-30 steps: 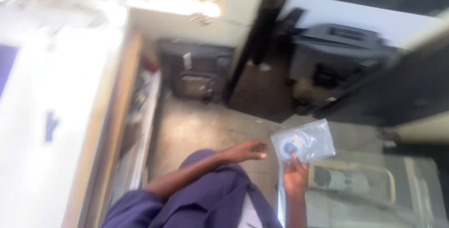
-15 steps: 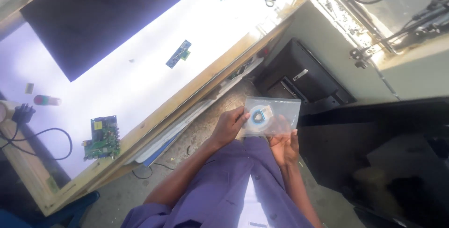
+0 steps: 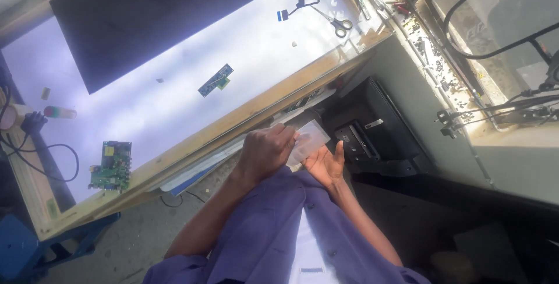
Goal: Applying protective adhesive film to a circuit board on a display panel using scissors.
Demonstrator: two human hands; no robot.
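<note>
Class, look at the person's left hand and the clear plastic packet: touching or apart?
Touching. The head view shows the left hand with its fingers laid over the clear plastic packet, no gap visible.
</note>
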